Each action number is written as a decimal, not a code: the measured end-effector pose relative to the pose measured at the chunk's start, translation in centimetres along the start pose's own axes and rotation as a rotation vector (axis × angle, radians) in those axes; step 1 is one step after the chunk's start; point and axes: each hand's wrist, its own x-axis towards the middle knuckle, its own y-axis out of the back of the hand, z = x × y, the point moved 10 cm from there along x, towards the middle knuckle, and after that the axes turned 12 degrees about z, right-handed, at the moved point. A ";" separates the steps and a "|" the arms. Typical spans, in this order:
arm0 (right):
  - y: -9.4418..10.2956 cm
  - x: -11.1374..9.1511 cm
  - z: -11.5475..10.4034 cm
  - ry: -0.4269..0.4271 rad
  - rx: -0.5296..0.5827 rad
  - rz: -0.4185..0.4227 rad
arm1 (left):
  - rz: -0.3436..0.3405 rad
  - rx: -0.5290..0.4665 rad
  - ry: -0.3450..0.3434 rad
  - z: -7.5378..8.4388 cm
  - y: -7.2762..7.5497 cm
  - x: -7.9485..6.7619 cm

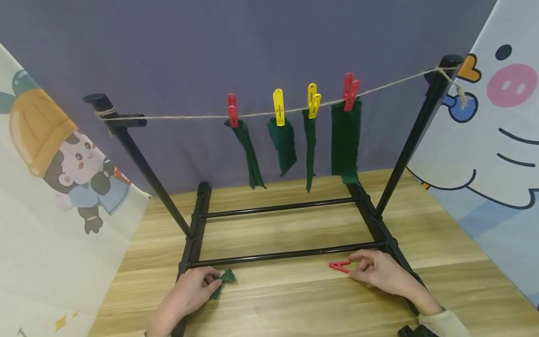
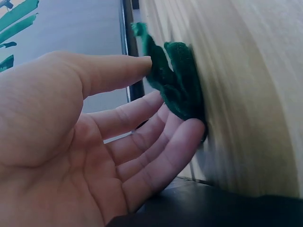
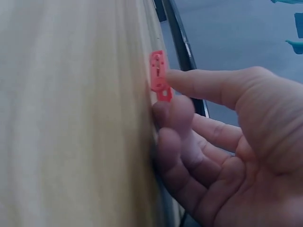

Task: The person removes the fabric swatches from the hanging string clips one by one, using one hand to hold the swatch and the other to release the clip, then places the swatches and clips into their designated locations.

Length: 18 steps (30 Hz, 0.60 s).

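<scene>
My left hand (image 1: 195, 288) is low at the left of the wooden table, its thumb and fingers gripping a small crumpled green cloth (image 1: 228, 276). In the left wrist view the cloth (image 2: 182, 80) is folded over on itself close to the tabletop. At the right, my right hand (image 1: 379, 271) holds a red clothespin (image 1: 338, 267) by its handle ends, between thumb and fingers. The right wrist view has this clothespin (image 3: 158, 71) at the fingertips, just by the wood. Part of the cloth is hidden behind the left fingers.
A black frame with a left post (image 1: 149, 173) and right post (image 1: 412, 140) carries a twine line (image 1: 181, 117). Several green cloths, among them a wide one (image 1: 346, 140), hang there from red and yellow clothespins (image 1: 279, 107). Floor bars (image 1: 290, 254) cross the table behind the hands.
</scene>
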 end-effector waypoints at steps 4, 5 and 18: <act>0.6 0.0 -0.4 0.016 -0.023 -0.001 | -0.013 0.003 0.006 0.1 0.1 0.0; 0.8 0.0 -0.5 0.023 -0.015 0.000 | -0.015 0.006 0.003 0.2 0.1 0.0; 3.3 0.6 -4.1 0.083 0.066 0.016 | 0.060 0.029 -0.074 1.8 1.5 1.0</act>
